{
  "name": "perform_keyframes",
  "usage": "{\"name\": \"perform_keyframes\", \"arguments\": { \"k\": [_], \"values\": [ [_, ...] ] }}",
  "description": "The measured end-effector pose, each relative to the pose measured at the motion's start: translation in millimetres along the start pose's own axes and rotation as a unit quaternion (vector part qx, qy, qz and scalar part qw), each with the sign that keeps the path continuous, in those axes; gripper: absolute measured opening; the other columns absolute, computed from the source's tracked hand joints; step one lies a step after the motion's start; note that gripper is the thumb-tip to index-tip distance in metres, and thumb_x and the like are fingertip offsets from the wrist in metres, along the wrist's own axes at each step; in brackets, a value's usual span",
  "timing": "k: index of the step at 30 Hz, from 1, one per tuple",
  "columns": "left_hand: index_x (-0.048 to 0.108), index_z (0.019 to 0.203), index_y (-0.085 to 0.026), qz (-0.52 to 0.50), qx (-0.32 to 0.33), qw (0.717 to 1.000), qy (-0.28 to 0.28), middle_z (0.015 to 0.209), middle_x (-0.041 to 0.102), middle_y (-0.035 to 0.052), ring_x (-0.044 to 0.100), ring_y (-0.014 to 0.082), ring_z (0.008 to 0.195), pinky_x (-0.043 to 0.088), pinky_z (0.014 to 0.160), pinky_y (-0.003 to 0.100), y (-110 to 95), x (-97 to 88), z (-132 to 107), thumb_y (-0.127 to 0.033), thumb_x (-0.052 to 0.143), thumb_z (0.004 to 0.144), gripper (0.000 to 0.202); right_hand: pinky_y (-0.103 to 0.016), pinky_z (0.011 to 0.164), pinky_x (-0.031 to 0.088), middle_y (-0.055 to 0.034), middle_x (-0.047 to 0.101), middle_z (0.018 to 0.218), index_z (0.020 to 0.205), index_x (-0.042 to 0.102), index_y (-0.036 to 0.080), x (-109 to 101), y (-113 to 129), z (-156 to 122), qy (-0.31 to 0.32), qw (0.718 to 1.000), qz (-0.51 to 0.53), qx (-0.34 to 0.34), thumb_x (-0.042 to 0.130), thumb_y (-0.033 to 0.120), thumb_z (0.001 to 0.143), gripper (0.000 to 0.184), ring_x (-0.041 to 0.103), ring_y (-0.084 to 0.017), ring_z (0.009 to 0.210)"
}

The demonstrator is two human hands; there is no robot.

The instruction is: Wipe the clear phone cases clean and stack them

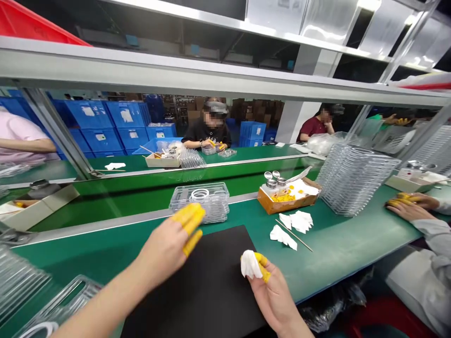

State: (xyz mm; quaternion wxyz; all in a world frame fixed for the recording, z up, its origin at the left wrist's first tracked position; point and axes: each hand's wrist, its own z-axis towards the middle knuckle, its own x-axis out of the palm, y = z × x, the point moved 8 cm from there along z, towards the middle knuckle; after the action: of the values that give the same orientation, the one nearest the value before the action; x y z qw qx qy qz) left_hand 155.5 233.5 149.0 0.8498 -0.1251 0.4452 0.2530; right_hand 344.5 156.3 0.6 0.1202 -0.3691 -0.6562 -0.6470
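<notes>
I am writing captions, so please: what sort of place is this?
Probably a factory workshop, judging by the long green workbench, the tall stack of clear plastic cases and the blue crates piled in the background.

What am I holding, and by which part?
A white cloth: the right hand grips its side nearest the palm, the exact pinch partly hidden. The left hand holds nothing visible.

- The left forearm [109,298], bare, slants up from the lower left, well extended.
- The left hand [169,246] is held back-upward, its yellow-covered fingers [188,218] straight and together, pointing forward and to the right.
- The right wrist [287,321] rises from the bottom, bare too, with little forearm showing.
- The right hand [269,288] turns its palm inward, yellow-tipped fingers curled in a pinch.
- Both hands stand well apart.
</notes>
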Motion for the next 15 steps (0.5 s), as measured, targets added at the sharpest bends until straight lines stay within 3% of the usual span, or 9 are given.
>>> {"name": "perform_keyframes", "arguments": {
  "k": [3,7,9,11,13,15],
  "values": [
    [0.064,0.121,-0.01,0.049,-0.041,0.998,0.022,0.11,0.07,0.0181,0.065,0.0342,0.104,0.053,0.09,0.052,55,19.2,28,-0.038,0.035,0.098,0.046,-0.032,0.075,0.048,-0.0049,0.067,0.08,0.078,0.076,0.021,8,4,1,0.014,1.0,-0.002,-0.008,0.087,0.04,0.058,0.03,0.055,-0.018,0.075],
    [0.073,0.098,-0.017,0.034,-0.033,0.999,0.018,0.087,0.072,0.013,0.067,0.0313,0.089,0.057,0.08,0.048,78,22.3,52,-0.038,0.035,0.097,0.044,-0.031,0.071,0.047,-0.0049,0.066,0.076,0.078,0.075,0.02,17,3,-1,0.039,0.997,-0.067,-0.027,0.083,0.047,0.062,0.032,0.055,-0.017,0.07],
    [0.073,0.098,-0.017,0.025,-0.031,0.999,0.001,0.087,0.071,0.0125,0.066,0.0307,0.09,0.057,0.081,0.047,74,9.9,52,-0.039,0.036,0.097,0.043,-0.034,0.068,0.048,-0.0061,0.068,0.076,0.08,0.075,0.02,15,11,1,0.035,0.982,-0.173,-0.065,0.077,0.056,0.066,0.038,0.058,-0.019,0.068],
    [0.072,0.102,-0.019,0.014,-0.032,0.999,-0.023,0.091,0.071,0.0117,0.066,0.03,0.091,0.057,0.084,0.047,60,-6.3,37,-0.038,0.038,0.097,0.039,-0.036,0.068,0.049,-0.0068,0.069,0.075,0.081,0.074,0.02,8,34,13,0.017,0.952,-0.284,-0.116,0.071,0.06,0.07,0.042,0.061,-0.022,0.069],
    [0.071,0.108,-0.025,-0.02,-0.031,0.999,-0.038,0.095,0.071,0.0084,0.067,0.0279,0.093,0.056,0.089,0.044,36,-17.0,7,-0.036,0.046,0.095,0.03,-0.039,0.075,0.05,-0.0068,0.07,0.079,0.082,0.074,0.02,-2,72,34,-0.011,0.92,-0.354,-0.165,0.071,0.059,0.07,0.041,0.063,-0.025,0.077],
    [0.068,0.115,-0.038,-0.091,-0.033,0.995,-0.011,0.1,0.073,0.002,0.069,0.0241,0.095,0.058,0.088,0.036,8,-12.1,-34,-0.028,0.051,0.093,0.03,-0.044,0.088,0.046,-0.0073,0.07,0.089,0.085,0.072,0.022,-12,122,66,-0.061,0.88,-0.418,-0.219,0.074,0.055,0.067,0.038,0.061,-0.028,0.09]
  ]
}}
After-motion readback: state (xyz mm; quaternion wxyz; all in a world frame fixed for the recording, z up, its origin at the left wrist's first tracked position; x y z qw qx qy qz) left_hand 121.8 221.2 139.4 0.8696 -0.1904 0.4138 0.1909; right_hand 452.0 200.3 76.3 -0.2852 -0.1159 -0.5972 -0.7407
